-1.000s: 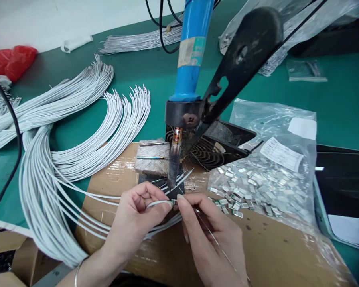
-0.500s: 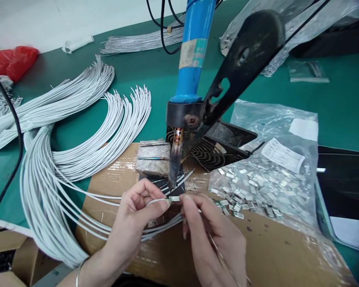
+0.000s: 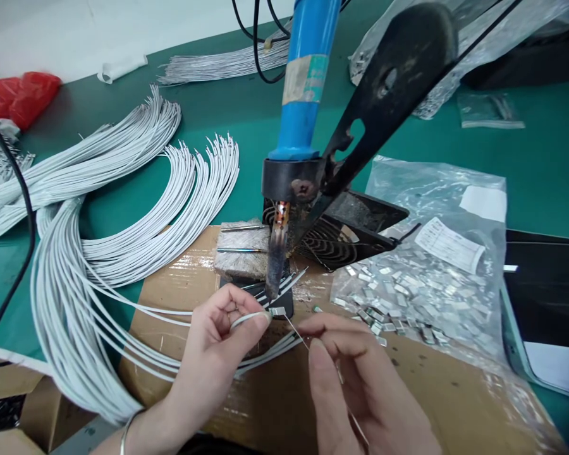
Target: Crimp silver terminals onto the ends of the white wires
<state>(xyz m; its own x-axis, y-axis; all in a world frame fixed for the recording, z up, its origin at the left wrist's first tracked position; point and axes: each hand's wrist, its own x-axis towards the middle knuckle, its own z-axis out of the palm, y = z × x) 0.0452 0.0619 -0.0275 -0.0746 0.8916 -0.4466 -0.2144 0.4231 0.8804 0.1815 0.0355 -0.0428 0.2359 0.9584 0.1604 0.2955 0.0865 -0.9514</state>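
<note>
My left hand [image 3: 220, 338] pinches the end of a white cable [image 3: 245, 317] between thumb and forefinger. A small silver metal connector [image 3: 277, 311] sits at the cable's end, just beyond the fingertips. Lower right, my right hand [image 3: 360, 379] is closed on a thin solder wire [image 3: 298, 332], which reaches up left to the connector's end and trails down below the palm. A blue-handled soldering iron [image 3: 299, 120] is clamped upright over the hands. Its dark tip [image 3: 274, 278] is just above the connector; whether they touch I cannot tell.
A black stand arm [image 3: 384, 95] holds the iron. Bundled white cables [image 3: 61, 303] curve along the left. Several loose connectors [image 3: 382, 322] spill from a clear plastic bag [image 3: 408, 180] at right, beside a dark-screened device [image 3: 550, 297]. Cardboard [image 3: 455, 385] covers the work area.
My right hand has drawn back right and downward from the connector, exposing a length of solder wire between them. The left hand stays nearly in place.
</note>
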